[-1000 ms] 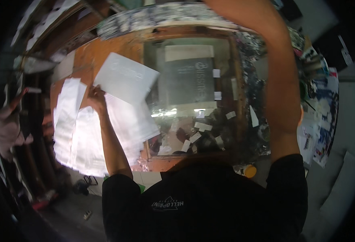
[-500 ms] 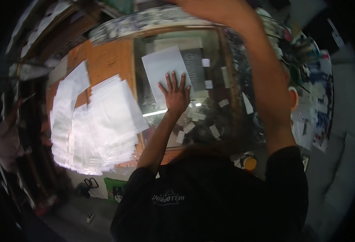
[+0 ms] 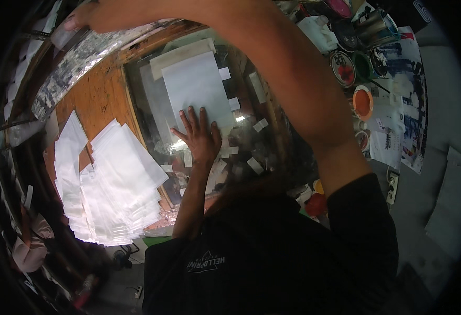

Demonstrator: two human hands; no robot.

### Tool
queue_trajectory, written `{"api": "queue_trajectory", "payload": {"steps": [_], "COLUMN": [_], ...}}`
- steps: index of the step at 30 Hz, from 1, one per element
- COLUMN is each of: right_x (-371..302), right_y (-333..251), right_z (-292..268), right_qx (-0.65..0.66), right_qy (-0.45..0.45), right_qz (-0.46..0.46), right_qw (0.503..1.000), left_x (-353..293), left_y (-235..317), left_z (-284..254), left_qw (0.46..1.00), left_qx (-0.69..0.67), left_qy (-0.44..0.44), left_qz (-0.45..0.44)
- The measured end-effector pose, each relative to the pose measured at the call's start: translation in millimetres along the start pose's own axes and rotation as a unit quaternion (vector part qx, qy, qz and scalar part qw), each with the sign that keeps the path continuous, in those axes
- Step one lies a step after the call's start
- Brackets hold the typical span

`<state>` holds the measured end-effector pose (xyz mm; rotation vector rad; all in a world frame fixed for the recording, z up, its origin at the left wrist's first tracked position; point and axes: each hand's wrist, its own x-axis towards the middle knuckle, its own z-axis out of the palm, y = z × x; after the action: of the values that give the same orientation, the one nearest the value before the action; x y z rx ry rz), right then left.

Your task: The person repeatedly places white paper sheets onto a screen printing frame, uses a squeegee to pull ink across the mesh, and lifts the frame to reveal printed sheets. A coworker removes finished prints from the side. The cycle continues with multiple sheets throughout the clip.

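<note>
At upper left, your right hand (image 3: 78,20) is partly cut off; its grip cannot be told. Below it, white sheets (image 3: 123,176) lie fanned. On the glass panel (image 3: 244,138), a single white sheet (image 3: 194,81) lies under your left hand (image 3: 200,140), fingers spread apart. Press evenly; align its right edge with the two tabs (image 3: 224,73) beside it.

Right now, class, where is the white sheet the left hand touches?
In the head view, the white sheet lies left of centre on the glass panel, lower part under the left hand, right of the fanned white pile.
</note>
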<state>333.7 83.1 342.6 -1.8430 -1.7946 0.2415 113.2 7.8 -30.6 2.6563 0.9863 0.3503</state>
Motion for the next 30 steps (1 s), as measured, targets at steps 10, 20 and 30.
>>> {"api": "queue_trajectory", "payload": {"steps": [10, 20, 30], "right_x": [-5, -160, -28], "right_y": [-15, 66, 204], "right_z": [30, 211, 267], "right_qx": [-0.085, 0.036, -0.133], "right_qy": [0.038, -0.016, 0.005], "right_qz": [0.043, 0.089, 0.122], "right_qw": [0.995, 0.995, 0.984], "left_x": [-8, -84, -76], "left_y": [-4, -10, -16], "left_z": [-14, -115, -90], "left_qw": [0.993, 0.381, 0.365], "left_qx": [-0.114, -0.818, -0.762], "left_qy": [0.033, 0.017, 0.013], "left_qz": [0.001, -0.43, -0.535]}}
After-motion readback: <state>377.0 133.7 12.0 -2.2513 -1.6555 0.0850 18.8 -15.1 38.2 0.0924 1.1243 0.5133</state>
